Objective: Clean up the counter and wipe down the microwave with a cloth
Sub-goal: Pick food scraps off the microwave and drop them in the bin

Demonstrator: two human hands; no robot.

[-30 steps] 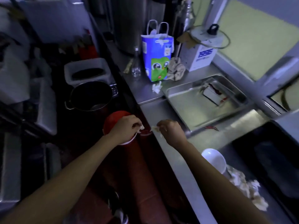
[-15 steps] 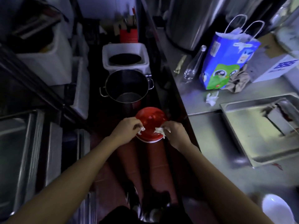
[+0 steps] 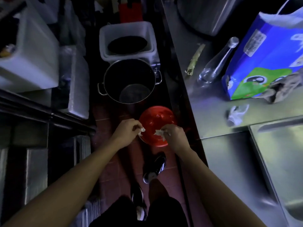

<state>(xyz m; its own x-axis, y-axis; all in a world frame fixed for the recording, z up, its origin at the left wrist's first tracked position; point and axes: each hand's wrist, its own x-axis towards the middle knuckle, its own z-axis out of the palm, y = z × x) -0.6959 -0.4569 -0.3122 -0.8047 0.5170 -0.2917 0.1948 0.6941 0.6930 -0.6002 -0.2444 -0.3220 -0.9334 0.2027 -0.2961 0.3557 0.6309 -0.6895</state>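
Small wads of crumpled white tissue are pinched, one scrap [image 3: 142, 130] in the grip of the left hand [image 3: 127, 132] and a larger wad [image 3: 159, 133] in the grip of the right hand [image 3: 174, 136]. Both are held directly above a red bucket [image 3: 155, 118] on the floor, evidently so the rubbish falls inside once released. The bucket stands just beside the steel surface [image 3: 218, 169], within easy reach for clearing. Another crumpled tissue [image 3: 236, 113] is left on that surface, near a blue paper bag [image 3: 262, 63] and a clear glass bottle [image 3: 216, 63]. No microwave or cloth can be identified with certainty. Behind the bucket a steel stockpot [image 3: 129, 81] stands.
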